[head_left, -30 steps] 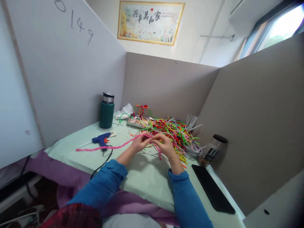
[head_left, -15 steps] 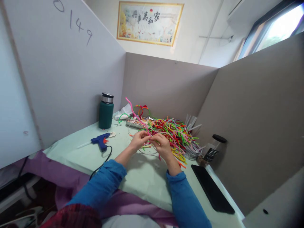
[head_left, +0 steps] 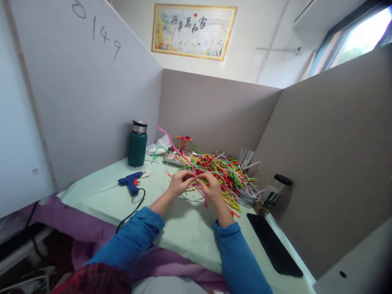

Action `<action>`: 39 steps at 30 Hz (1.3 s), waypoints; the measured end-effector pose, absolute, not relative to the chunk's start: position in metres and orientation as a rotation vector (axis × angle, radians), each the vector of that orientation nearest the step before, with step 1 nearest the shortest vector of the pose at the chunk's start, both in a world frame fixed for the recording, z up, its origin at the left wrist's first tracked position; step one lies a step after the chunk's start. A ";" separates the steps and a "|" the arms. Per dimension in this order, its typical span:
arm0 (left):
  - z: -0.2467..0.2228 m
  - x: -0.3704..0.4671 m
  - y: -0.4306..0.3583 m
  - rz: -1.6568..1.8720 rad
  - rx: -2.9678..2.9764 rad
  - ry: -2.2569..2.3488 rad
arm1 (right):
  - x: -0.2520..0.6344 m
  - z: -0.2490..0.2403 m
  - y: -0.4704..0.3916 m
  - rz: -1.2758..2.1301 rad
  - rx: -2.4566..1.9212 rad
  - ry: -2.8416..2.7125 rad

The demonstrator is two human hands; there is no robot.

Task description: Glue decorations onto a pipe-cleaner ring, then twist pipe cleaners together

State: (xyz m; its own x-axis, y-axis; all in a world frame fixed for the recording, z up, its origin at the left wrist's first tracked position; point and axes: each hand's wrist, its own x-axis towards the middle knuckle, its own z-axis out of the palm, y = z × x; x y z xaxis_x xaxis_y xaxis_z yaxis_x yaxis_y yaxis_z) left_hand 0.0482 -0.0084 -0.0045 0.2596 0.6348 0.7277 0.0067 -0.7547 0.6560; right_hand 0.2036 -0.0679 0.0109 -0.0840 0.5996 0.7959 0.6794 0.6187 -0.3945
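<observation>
A long pink pipe cleaner rises up and to the left from between my fingertips, and its lower end hangs below them. My left hand pinches it from the left side. From the right, my right hand pinches the same piece, the fingertips of both hands almost touching. Just beyond the hands lies a big tangled heap of coloured pipe cleaners. A shallow metal tray with small bits in it sits behind my left hand.
On the left are a blue glue gun with a black cord and a green flask. At right, a black flat slab lies near a clear jar with a black lid. Grey partitions enclose the table.
Both hands have shifted slightly at the pinch. The pink pipe cleaner's upper end has tipped further left, and more of its lower end shows below the fingers.
</observation>
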 end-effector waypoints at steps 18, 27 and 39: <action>0.006 0.045 -0.019 1.571 2.139 0.555 | 0.199 0.010 -0.071 -0.033 -1.016 -1.758; 0.002 0.044 -0.015 1.569 2.224 0.567 | 0.199 0.010 -0.073 -0.034 -0.991 -1.803; 0.004 0.042 -0.012 1.498 2.118 0.594 | 0.200 0.007 -0.069 -0.167 -1.060 -1.768</action>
State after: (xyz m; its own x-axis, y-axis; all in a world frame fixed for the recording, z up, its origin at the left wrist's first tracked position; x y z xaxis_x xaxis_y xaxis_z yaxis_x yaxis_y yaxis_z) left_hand 0.0423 -0.0123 0.0036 0.3086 0.5949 0.7422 0.0750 -0.7931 0.6045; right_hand 0.2000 -0.0693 0.0071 -0.0893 0.5765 0.8122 0.7182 0.6022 -0.3486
